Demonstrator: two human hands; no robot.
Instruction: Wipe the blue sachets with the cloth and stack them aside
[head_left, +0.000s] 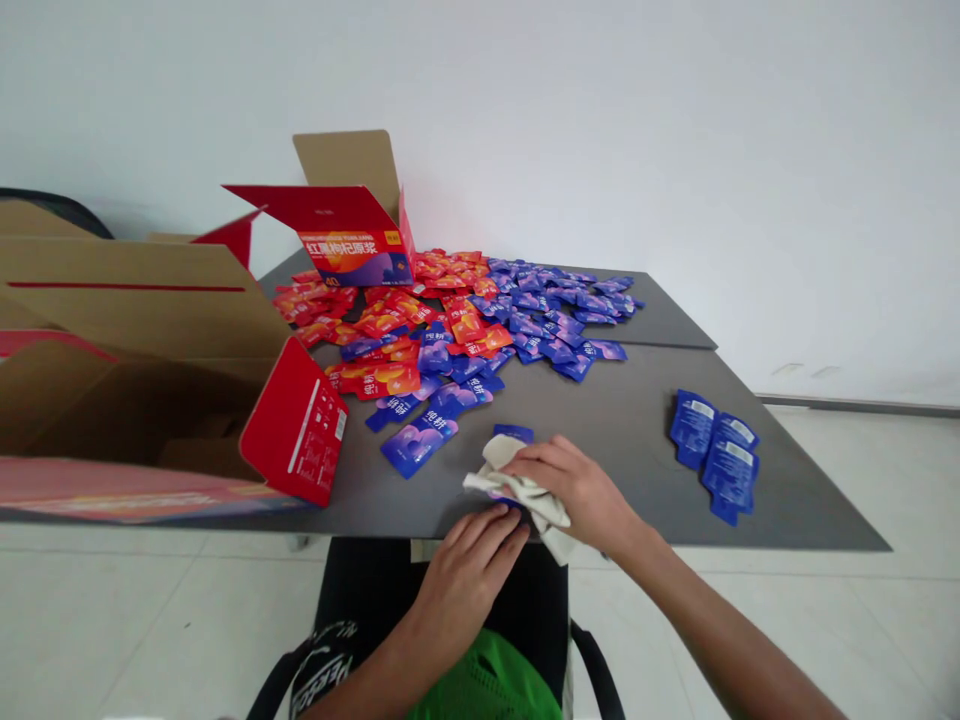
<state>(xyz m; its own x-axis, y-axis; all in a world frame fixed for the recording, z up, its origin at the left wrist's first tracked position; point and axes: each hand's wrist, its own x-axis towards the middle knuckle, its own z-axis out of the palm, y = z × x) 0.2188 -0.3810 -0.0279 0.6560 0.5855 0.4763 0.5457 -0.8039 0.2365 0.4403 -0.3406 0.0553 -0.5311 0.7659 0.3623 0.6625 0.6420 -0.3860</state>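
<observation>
Near the table's front edge lies a blue pouch, mostly covered by a crumpled white cloth. My right hand is closed on the cloth and presses it over the pouch. My left hand rests at the pouch's near end, its fingers stretched out flat and close together on it. Just left of the cloth, another blue pouch lies flat. Farther back are a heap of red pouches and a heap of blue pouches, mixed where they meet.
A large open carton stands at the left, flaps raised. Behind it, a smaller open red box stands beside the red pouches. Several blue pouches lie back side up at the right of the grey table. A white wall rises behind.
</observation>
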